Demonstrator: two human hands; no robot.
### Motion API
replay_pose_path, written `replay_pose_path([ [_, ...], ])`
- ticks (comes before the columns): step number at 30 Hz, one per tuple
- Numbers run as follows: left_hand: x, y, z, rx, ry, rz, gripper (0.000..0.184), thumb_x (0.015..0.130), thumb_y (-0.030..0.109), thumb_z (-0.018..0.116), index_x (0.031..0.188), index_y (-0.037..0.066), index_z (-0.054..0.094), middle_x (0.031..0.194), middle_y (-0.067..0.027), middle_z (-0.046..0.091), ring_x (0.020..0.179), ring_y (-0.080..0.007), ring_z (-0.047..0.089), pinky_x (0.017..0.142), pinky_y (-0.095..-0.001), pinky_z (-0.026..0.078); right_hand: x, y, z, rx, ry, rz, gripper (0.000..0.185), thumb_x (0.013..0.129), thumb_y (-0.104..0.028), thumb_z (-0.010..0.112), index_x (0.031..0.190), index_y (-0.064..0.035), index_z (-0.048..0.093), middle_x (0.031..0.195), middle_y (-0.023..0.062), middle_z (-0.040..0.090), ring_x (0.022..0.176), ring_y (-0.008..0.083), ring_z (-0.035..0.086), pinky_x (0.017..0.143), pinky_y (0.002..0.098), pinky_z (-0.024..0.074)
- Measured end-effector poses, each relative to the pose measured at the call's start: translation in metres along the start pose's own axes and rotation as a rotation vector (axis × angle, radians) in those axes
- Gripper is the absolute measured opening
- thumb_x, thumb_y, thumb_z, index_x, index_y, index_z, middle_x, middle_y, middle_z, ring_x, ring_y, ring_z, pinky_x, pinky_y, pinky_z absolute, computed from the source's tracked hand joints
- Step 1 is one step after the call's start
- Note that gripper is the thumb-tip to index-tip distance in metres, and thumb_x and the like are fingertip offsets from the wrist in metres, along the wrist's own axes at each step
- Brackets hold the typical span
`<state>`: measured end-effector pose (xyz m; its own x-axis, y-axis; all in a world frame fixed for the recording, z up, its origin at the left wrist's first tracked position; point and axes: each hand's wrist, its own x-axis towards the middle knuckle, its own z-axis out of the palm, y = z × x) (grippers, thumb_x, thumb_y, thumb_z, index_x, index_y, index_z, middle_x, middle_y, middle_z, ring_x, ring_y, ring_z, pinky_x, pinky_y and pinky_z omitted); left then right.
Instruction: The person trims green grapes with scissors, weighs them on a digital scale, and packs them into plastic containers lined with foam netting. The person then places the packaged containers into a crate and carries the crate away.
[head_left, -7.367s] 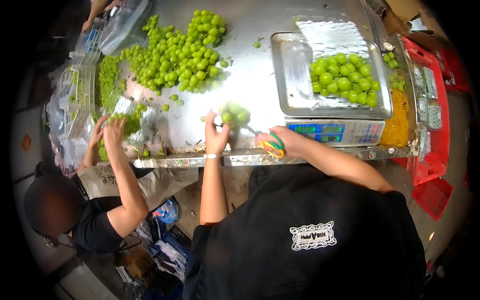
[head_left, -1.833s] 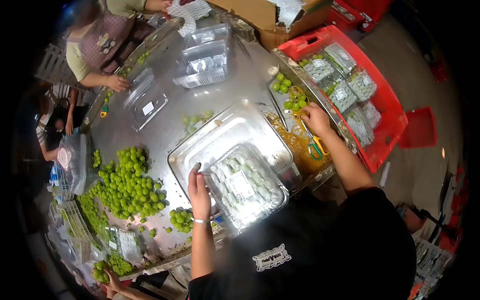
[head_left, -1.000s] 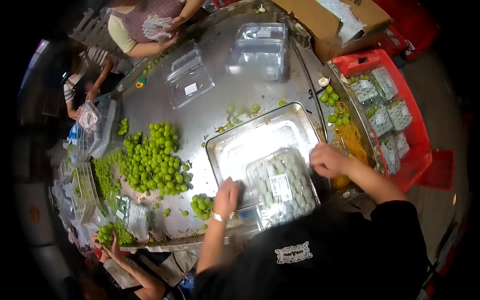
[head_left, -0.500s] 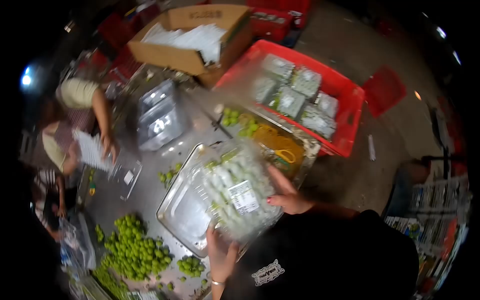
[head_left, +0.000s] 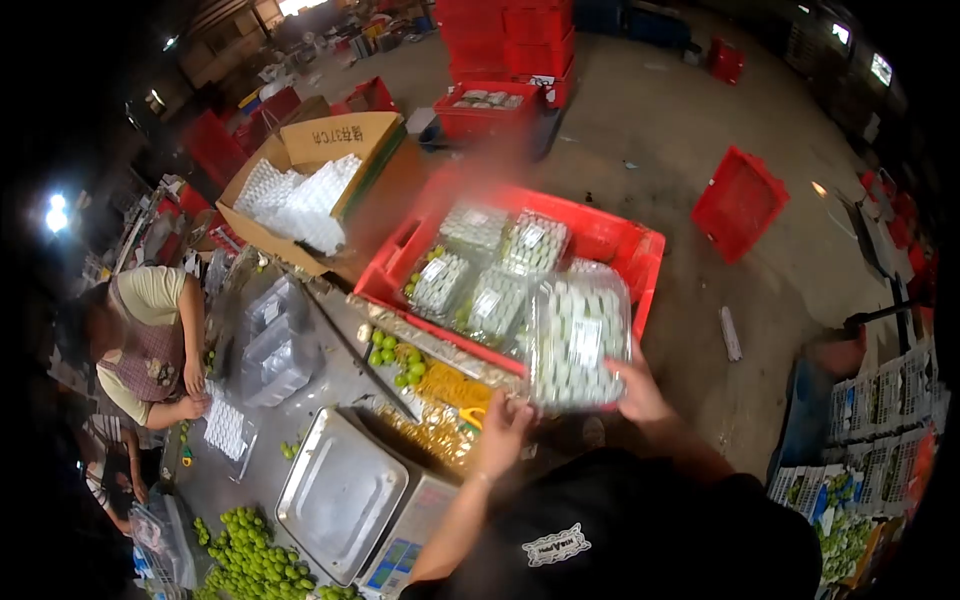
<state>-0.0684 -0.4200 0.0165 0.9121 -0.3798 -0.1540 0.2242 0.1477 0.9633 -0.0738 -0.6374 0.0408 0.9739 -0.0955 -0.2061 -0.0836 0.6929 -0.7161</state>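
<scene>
My right hand (head_left: 645, 397) grips the lower right edge of a clear plastic clamshell (head_left: 575, 345), which has a white label and white padding with green showing through. The clamshell is tilted over the near edge of a red crate (head_left: 648, 268). My left hand (head_left: 503, 432) is beside the clamshell's lower left corner, its fingers bent and thumb apart; whether it touches the corner is unclear. Similar packed clamshells (head_left: 535, 243) lie inside the crate. A scale with a metal tray (head_left: 340, 492) stands on the table to the left.
Loose green grapes (head_left: 250, 560) are heaped on the metal table. A cardboard box (head_left: 375, 150) holds white padding sheets (head_left: 300, 205). Stacked empty clamshells (head_left: 275, 350) are near a co-worker (head_left: 150, 340) handling a white sheet. More red crates (head_left: 505, 40) stand behind.
The clamshell has moved from above the scale tray to the red crate, forward and right. My left hand has shifted up to its corner. The view has turned, showing more floor.
</scene>
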Motion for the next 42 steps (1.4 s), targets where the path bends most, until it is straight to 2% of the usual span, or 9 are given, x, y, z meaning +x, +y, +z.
replay_pose_path([
  [8, 0.057, -0.016, 0.051, 0.309, 0.324, 0.183, 0.047, 0.086, 0.013, 0.049, 0.126, -0.003, 0.031, 0.122, -0.0145, 0.041, 0.108, -0.021, 0.044, 0.091, -0.0306, 0.035, 0.226, 0.023, -0.149, -0.656, 0.253, 0.084, 0.035, 0.078, -0.008, 0.055, 0.112, -0.0039, 0.048, 0.104, 0.0128, 0.055, 0.095, 0.0263, 0.053, 0.079, 0.0381, 0.0433],
  [10, 0.048, -0.03, 0.044, 0.405, 0.412, 0.13, 0.043, 0.085, 0.014, 0.05, 0.121, -0.004, 0.036, 0.115, -0.0138, 0.046, 0.103, -0.0198, 0.047, 0.088, -0.0295, 0.038, 0.176, -0.032, -0.116, -1.631, -0.056, -0.097, 0.025, 0.075, -0.005, 0.054, 0.101, -0.0035, 0.055, 0.094, 0.0132, 0.058, 0.083, 0.0305, 0.055, 0.074, 0.0372, 0.0447],
  [12, 0.042, -0.007, 0.049, 0.331, 0.383, 0.095, 0.033, 0.087, 0.007, 0.045, 0.119, 0.0, 0.042, 0.108, -0.0101, 0.052, 0.098, -0.017, 0.05, 0.084, -0.0283, 0.04, 0.141, -0.055, -0.121, -1.388, 0.294, -0.835, 0.016, 0.078, -0.006, 0.051, 0.094, -0.0018, 0.055, 0.079, 0.0107, 0.057, 0.071, 0.0293, 0.057, 0.068, 0.0329, 0.0461],
  [16, 0.068, -0.007, 0.034, 0.86, 0.56, 0.304, 0.018, 0.081, 0.001, 0.046, 0.098, -0.003, 0.052, 0.098, -0.0133, 0.055, 0.088, -0.0244, 0.053, 0.08, -0.0308, 0.041, 0.117, -0.022, -0.17, -0.139, 0.327, 0.307, 0.016, 0.082, -0.019, 0.056, 0.086, -0.0036, 0.053, 0.073, 0.0034, 0.055, 0.067, 0.0119, 0.054, 0.065, 0.0304, 0.0475],
  [20, 0.124, -0.006, 0.025, 0.814, 0.507, 0.297, 0.013, 0.079, -0.001, 0.047, 0.088, -0.005, 0.055, 0.097, -0.0162, 0.055, 0.091, -0.0276, 0.052, 0.083, -0.0337, 0.04, 0.131, -0.012, -0.157, 0.301, 0.29, 0.431, 0.012, 0.084, -0.018, 0.052, 0.085, -0.0062, 0.053, 0.07, 0.0027, 0.055, 0.06, 0.0134, 0.053, 0.055, 0.0273, 0.0458],
  [32, 0.28, -0.012, -0.132, 1.598, 1.158, 0.026, 0.053, 0.077, 0.024, 0.058, 0.119, -0.003, 0.039, 0.119, -0.0259, 0.041, 0.112, -0.0387, 0.038, 0.095, -0.0394, 0.031, 0.32, -0.182, -0.266, -0.535, 0.212, 0.462, 0.015, 0.079, -0.015, 0.05, 0.067, -0.0061, 0.051, 0.056, 0.0034, 0.047, 0.047, 0.0142, 0.047, 0.044, 0.0298, 0.0397],
  [34, 0.276, -0.016, -0.116, 1.365, 1.126, -0.366, 0.061, 0.079, 0.033, 0.056, 0.12, -0.006, 0.036, 0.12, -0.0265, 0.041, 0.111, -0.0381, 0.04, 0.094, -0.0389, 0.033, 0.369, -0.222, -0.285, -0.621, 0.137, 0.446, 0.016, 0.079, -0.016, 0.05, 0.066, -0.0068, 0.05, 0.056, 0.0027, 0.046, 0.047, 0.0137, 0.046, 0.044, 0.0295, 0.0388],
  [37, 0.265, -0.058, -0.1, 0.437, 1.064, -0.389, 0.047, 0.084, 0.042, 0.049, 0.087, -0.004, 0.058, 0.068, -0.0048, 0.055, 0.063, -0.0137, 0.049, 0.056, -0.0307, 0.041, 0.415, -0.265, -0.292, -0.627, 0.165, 0.551, 0.018, 0.081, -0.018, 0.051, 0.065, -0.0097, 0.047, 0.052, 0.0004, 0.041, 0.043, 0.0119, 0.038, 0.043, 0.0288, 0.0344],
  [42, 0.306, -0.042, -0.017, 0.145, 1.052, -0.455, 0.033, 0.081, 0.033, 0.056, 0.075, 0.001, 0.061, 0.061, -0.0026, 0.056, 0.051, -0.0103, 0.051, 0.046, -0.0244, 0.041, 0.521, -0.29, -0.299, -0.7, 0.047, 0.56, 0.017, 0.082, -0.019, 0.053, 0.069, -0.008, 0.05, 0.052, 0.0001, 0.042, 0.043, 0.0115, 0.039, 0.041, 0.0283, 0.0334],
])
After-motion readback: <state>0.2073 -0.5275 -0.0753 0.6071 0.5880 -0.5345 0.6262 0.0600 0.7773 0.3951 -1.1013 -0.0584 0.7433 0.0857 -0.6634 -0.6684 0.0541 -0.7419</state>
